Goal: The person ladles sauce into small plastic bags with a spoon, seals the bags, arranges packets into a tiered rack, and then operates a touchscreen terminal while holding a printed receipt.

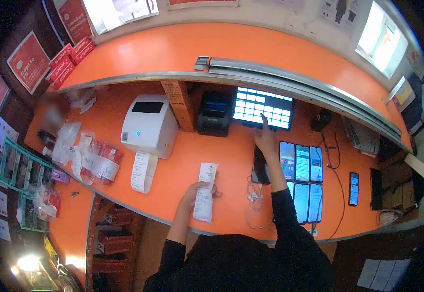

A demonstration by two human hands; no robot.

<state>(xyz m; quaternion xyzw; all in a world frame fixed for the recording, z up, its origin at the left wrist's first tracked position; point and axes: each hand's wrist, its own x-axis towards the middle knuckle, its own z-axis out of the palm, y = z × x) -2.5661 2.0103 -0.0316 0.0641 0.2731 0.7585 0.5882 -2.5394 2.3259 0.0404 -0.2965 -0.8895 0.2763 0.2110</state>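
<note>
My left hand (190, 196) grips a long printed paper receipt (203, 205) by its left edge, above the orange counter (180, 146). Fingertips show past the receipt's right edge. At the back, my right hand (266, 141) reaches to a tablet (281, 108) with a lit grid of tiles. Its index finger is stretched out over the screen, apparently touching it; the other fingers are partly hidden. A dark phone (259, 168) lies beside my right wrist. Several lit phones (301, 163) sit in rows to the right of my forearm.
A white label printer (146, 121) with a printed strip (144, 174) stands left of a black printer (214, 114). Plastic-wrapped packets (100, 160) lie farther left. One phone (353, 189) and a cable (341, 204) are on the right. An orange shelf (153, 48) overhangs the back.
</note>
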